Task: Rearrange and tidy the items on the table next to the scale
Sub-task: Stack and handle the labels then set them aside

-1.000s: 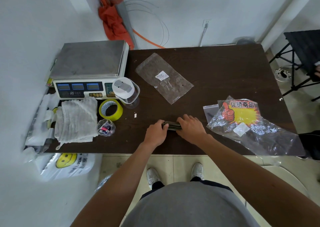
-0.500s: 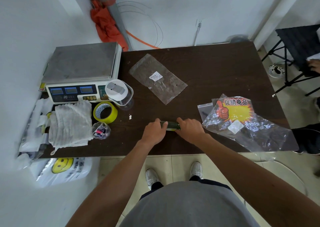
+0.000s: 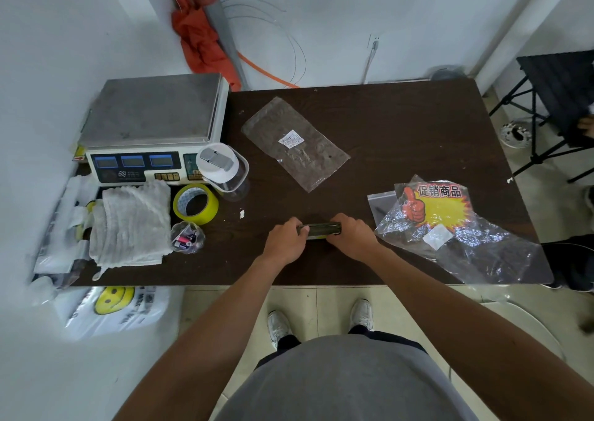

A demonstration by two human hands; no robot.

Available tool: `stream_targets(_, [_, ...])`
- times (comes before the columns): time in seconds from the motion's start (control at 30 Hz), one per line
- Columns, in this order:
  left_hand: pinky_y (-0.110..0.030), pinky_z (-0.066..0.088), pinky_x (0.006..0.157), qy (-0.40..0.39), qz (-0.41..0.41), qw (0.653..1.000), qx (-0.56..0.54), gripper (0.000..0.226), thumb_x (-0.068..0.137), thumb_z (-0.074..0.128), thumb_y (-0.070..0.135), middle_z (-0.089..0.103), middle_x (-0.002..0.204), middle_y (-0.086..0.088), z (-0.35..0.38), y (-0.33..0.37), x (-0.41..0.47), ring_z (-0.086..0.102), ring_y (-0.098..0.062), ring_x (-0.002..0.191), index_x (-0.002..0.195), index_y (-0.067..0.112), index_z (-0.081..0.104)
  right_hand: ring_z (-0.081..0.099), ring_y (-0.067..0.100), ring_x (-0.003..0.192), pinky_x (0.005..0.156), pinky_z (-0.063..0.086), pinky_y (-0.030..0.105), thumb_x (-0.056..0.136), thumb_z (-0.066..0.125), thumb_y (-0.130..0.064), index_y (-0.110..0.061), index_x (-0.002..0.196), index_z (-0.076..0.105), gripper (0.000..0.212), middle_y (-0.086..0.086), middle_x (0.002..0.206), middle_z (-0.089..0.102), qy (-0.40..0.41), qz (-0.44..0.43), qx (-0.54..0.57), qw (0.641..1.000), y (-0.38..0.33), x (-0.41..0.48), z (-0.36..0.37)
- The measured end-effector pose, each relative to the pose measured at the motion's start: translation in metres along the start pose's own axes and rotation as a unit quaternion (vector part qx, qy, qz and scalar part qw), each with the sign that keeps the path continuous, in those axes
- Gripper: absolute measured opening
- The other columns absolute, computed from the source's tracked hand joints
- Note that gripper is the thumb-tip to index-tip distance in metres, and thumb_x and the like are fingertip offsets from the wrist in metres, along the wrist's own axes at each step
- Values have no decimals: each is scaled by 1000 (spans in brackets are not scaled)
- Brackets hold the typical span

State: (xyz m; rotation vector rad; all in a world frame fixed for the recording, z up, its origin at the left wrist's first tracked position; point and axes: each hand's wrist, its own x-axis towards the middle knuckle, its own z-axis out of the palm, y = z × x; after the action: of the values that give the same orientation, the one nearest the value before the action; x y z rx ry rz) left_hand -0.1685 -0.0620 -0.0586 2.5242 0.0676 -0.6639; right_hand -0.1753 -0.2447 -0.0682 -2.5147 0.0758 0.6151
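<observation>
A small dark, flat packet with a yellow-green edge lies near the front edge of the dark table. My left hand grips its left end and my right hand grips its right end; what the packet is I cannot make out. The scale stands at the table's back left. In front of it sit a white-lidded clear jar, a yellow tape roll, a folded white cloth and a small clear bag of batteries.
A flat clear bag with a label lies mid-table. Crinkled plastic bags with a red-and-yellow promo sign lie at the right front, overhanging the edge. White plastic bags hang at the left. A black folding stool stands to the right.
Both hands stay on the packet at the same spot on the table; my left hand's grip at its end has shifted slightly. Only the camera view shifted.
</observation>
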Motion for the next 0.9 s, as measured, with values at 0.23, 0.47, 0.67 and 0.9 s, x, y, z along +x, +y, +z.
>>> stream_targets(0.23, [-34,51,84,-12,-17,1000,-17,34,101,47,45,70,108,-4,2,-2,2,68,-25,99,121,21,61,67,12,69,79,59,37,103,46,-42,-21,122,58,31,2,80,69,-27,48,164,985,6,4,5])
stream_targets(0.47, [-44,59,85,-12,-37,995,-88,31,96,57,49,71,101,-2,8,-12,8,71,-22,93,117,28,61,67,16,67,71,55,29,103,50,-29,-20,119,64,24,6,75,70,-34,85,272,958,11,5,7])
stream_targets(0.67, [-26,55,74,-34,-31,993,-106,40,96,59,48,72,94,4,4,-10,1,72,-7,71,128,24,59,66,17,64,71,54,32,106,42,-30,-18,121,65,30,7,72,70,-42,104,309,945,11,9,9])
stream_targets(0.9, [-19,49,64,-48,-48,989,-134,36,96,64,38,72,104,5,0,-8,0,73,-6,69,129,26,59,65,16,66,69,52,30,106,40,-32,-16,126,58,32,7,78,70,-49,98,267,957,6,6,7])
